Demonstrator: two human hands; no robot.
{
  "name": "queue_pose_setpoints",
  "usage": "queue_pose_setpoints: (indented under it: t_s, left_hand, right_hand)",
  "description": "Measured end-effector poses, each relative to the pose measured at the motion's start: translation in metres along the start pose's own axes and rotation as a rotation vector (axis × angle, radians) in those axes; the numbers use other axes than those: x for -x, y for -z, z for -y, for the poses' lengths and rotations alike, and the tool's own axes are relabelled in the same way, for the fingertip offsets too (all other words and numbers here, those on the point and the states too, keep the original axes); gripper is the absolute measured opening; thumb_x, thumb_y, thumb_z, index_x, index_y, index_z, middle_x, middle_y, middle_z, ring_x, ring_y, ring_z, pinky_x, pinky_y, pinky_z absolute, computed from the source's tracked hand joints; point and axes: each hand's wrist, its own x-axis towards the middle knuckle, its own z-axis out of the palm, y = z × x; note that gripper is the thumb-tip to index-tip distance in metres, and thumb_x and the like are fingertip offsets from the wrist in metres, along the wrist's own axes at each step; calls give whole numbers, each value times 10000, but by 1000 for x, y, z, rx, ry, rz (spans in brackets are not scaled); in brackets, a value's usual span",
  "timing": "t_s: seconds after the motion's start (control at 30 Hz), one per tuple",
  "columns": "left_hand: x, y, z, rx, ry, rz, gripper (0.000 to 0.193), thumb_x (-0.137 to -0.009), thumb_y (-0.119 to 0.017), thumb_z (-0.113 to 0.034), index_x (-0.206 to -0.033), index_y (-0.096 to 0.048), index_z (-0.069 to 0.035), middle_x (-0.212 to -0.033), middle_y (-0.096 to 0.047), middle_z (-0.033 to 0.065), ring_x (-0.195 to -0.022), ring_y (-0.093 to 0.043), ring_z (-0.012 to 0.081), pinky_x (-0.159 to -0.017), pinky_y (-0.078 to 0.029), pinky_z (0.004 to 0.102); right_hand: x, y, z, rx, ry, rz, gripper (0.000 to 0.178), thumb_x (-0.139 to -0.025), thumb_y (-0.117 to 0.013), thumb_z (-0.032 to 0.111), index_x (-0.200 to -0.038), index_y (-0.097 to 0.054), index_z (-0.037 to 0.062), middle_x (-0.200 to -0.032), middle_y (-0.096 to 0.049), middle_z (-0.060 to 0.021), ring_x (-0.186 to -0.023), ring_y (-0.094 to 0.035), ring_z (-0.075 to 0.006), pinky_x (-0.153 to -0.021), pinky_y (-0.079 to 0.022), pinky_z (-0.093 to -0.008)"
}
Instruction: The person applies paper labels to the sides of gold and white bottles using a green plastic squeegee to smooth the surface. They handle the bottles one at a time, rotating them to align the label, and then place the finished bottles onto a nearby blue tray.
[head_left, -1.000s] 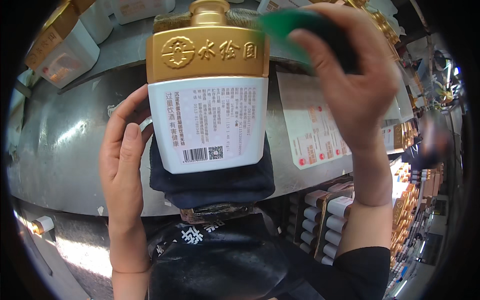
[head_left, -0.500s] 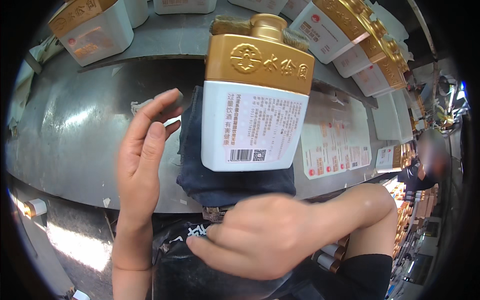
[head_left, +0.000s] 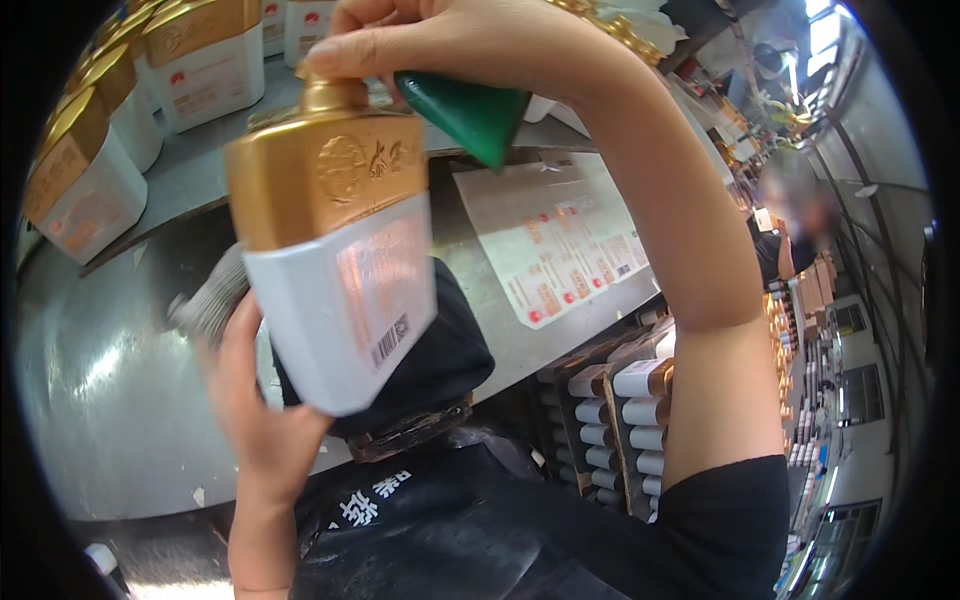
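A flat white bottle with a gold shoulder and neck [head_left: 335, 300] is tilted above a dark cloth-covered pad [head_left: 455, 335]. A pinkish printed label with a barcode is on its front. My right hand [head_left: 410, 35] grips the neck from above, thumb and fingers around it. A glossy green triangular piece, like a scraper [head_left: 465, 110], sticks out from the same hand. At the bottle's lower left, my blurred left hand [head_left: 260, 410] holds its side and bottom edge, the fingers partly behind it. Beside those fingers shows a greyish ridged thing [head_left: 218, 295], too blurred to name.
A sheet of printed labels [head_left: 560, 245] lies on the metal table [head_left: 130, 390], right of the pad. Several similar bottles [head_left: 205, 75] stand at the back left. Racks of bottles [head_left: 640, 410] are below the table's right side. Another person [head_left: 785, 250] is farther off.
My right hand has risen from in front of my apron to the bottle's neck, with the green piece now showing. The bottle has turned and moved left. My left hand now touches it.
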Motion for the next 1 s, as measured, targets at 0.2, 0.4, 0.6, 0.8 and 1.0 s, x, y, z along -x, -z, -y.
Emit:
queue_pose_setpoints:
  t_s: [0.2,0.4,0.6,0.8,1.0]
  left_hand:
    - [-15,4,-41,-239,-443,-87,864,-550,-861,-27,-1365,-580,-81,-1364,-543,165,-1301,-464,395,-1111,-352,470]
    - [-28,-24,-32,-427,-290,106,892,-559,-883,-156,-1389,-561,-212,-1432,-441,161,-1365,-347,385,-1168,-236,517]
    - [-16,6,-13,-224,-28,-66,486,-938,-580,-104,-1391,-470,33,-1427,-510,148,-1362,-423,270,-1161,-246,418]
    - [-23,7,9,92,177,-233,407,-1008,-451,-49,-1403,-433,49,-1427,-482,155,-1338,-444,270,-1127,-329,389]
    - [-44,6,-9,-302,-59,-254,277,-984,-543,-87,-1225,-587,40,-1284,-587,169,-1174,-578,303,-992,-480,388]
  right_hand:
    - [-7,-7,-57,74,274,-188,379,-850,-681,295,-1134,-695,46,-972,-730,-83,-815,-679,-176,-766,-533,-284]
    - [71,-2,-99,150,96,-302,294,-979,-587,234,-1116,-701,1,-855,-707,-60,-713,-649,-78,-651,-519,-213]
    - [224,-27,-218,447,-569,-380,260,-913,-563,152,-1108,-713,70,-865,-699,-160,-799,-677,-259,-709,-530,-351]
    - [248,-45,-291,771,-794,-154,474,-884,-508,96,-1334,-580,225,-861,-690,-156,-821,-685,-329,-671,-536,-413]
    - [225,-25,-332,985,-660,-211,570,-884,-476,64,-1409,-505,284,-840,-668,-133,-799,-684,-313,-618,-524,-420]
